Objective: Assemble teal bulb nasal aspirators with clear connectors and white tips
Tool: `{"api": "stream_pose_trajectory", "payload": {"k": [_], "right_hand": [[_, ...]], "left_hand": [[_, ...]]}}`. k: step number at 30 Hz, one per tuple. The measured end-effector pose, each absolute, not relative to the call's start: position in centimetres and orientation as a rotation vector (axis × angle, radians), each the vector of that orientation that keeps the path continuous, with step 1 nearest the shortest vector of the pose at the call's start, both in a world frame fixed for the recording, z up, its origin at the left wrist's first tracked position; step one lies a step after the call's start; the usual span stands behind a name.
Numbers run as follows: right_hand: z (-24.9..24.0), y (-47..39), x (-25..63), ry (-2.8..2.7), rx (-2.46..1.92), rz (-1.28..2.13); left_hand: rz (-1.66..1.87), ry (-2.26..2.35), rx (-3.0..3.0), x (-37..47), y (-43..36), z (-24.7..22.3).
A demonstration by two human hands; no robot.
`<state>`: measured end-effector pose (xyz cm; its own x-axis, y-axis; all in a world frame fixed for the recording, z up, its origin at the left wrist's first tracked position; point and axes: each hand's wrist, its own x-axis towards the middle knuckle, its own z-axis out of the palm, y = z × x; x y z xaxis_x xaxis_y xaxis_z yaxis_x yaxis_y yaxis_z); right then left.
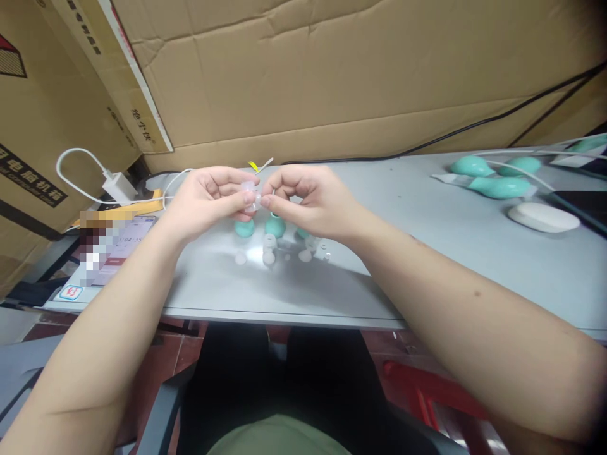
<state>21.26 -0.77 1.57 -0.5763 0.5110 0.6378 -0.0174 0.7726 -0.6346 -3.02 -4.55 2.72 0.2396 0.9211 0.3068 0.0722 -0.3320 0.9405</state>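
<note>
Between my two hands is a small translucent plastic piece point(250, 194). My left hand point(215, 196) is closed, pinching it between thumb and fingers. My right hand point(303, 196) is also closed, with thumb and fingertips at the piece's right side; whether they hold a separate tiny part cannot be made out. Below the hands, a teal round bottle point(245, 228) and another teal bottle point(275, 225) with an open neck stand on the table, with a third partly hidden by my right hand. Nearer me lie several small clear plastic parts, among them a clear cap point(269, 256) and small rings.
A phone point(121, 253) lies on the grey table point(213, 291) at the left, near a white charger point(119, 187) with a cable. Several teal bulbs point(502, 187) and a white mouse point(543, 217) are at the right. Cardboard point(284, 82) stands behind the table.
</note>
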Motion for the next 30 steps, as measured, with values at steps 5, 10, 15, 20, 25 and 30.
{"api": "stream_pose_trajectory", "payload": {"k": [5,10,15,20,25,30], "right_hand": [[1.8,-1.3,21.1,-2.094,-0.333,0.823],[1.7,-1.6,20.6,-2.040,-0.326,0.945],[1.6,-1.5,20.2,-1.955,-0.285,1.079],[1.7,-1.6,20.0,-1.898,-0.295,1.182],[1.7,-1.6,19.8,-1.855,-0.329,1.211],[1.4,-1.5,19.6,-1.823,-0.367,1.162]], "left_hand": [[1.132,0.901,1.677,-3.2,-4.8,3.1],[1.084,0.886,1.712,-3.4,-5.0,3.3],[1.093,0.872,1.733,-3.7,-4.8,3.3],[1.105,0.872,1.760,-4.0,-4.5,3.2],[1.115,0.853,1.787,-4.1,-4.2,3.0],[1.129,0.847,1.830,-3.9,-3.9,2.8]]}}
